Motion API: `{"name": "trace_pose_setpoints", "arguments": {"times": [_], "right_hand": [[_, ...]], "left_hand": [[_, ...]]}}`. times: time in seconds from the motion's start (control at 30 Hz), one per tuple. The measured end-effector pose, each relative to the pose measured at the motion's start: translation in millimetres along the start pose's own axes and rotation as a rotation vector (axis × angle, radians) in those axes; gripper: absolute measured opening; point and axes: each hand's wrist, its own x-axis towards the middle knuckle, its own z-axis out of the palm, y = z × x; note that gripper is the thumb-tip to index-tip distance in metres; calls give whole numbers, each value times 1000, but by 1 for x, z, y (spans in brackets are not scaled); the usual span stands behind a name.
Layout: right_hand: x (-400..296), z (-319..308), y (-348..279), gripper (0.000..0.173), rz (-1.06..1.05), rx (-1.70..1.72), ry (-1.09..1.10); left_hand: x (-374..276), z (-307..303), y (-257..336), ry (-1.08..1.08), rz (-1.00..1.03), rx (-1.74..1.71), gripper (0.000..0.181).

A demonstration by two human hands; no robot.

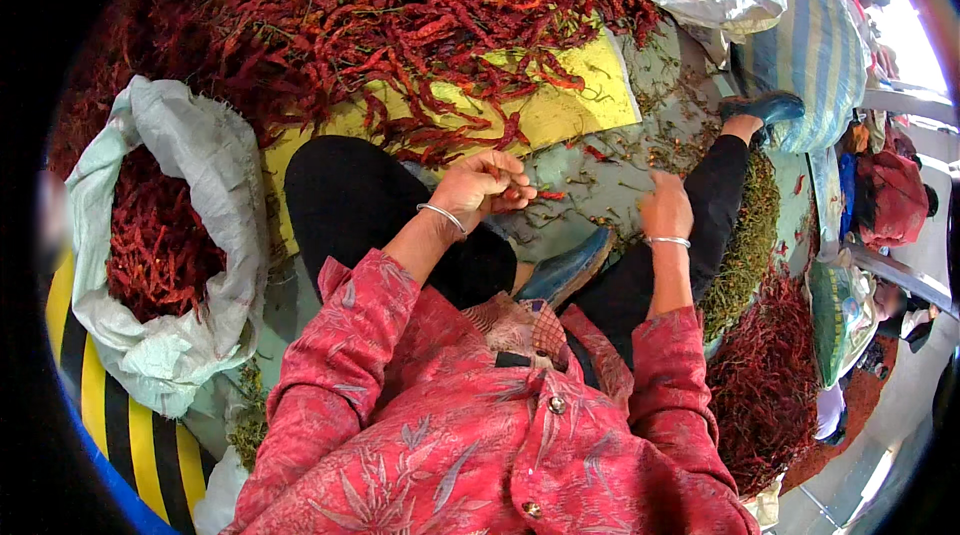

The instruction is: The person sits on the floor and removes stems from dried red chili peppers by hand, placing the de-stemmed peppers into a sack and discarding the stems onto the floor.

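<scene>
My left hand (491,188) is closed around dried red chilli peppers, and one red tip (552,196) pokes out past the fingers. To its right, my right hand (666,206) is curled and slightly blurred, with nothing visible in it. In front of my knees, a large heap of dried red chillies (390,2) spreads over a yellow sheet (592,103). Loose chilli stems (581,186) are scattered on the grey floor between my hands and the sheet.
A white woven sack (232,160) of chillies stands at my left. Beyond my right leg lie a pile of stems (746,242) and another chilli heap (765,385). A striped blue sack (814,54) is at the upper right. Other people sit along the right edge.
</scene>
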Motion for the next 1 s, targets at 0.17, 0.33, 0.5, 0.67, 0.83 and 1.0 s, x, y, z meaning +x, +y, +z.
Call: {"name": "trace_pose_setpoints", "arguments": {"times": [0.17, 0.33, 0.5, 0.67, 0.83, 1.0], "right_hand": [[38, 43, -40, 25, -101, 90, -16], [32, 41, -40, 21, 182, 702, -261], [14, 27, -57, 20, 391, 1164, -348], [31, 40, -81, 23, -124, 380, 82], [39, 84, -92, 22, -99, 202, -61], [-17, -1, -136, 20, -360, 446, -168]], "left_hand": [[13, -12, -8, 133, -76, 109, 24], [17, -12, -11, 101, -47, 101, 22], [10, -8, -4, 131, -94, 121, 24], [-1, -13, 0, 151, -61, 279, 21], [1, -22, -14, 327, 50, 675, 25], [15, -19, -27, 227, 439, 846, 16]]}}
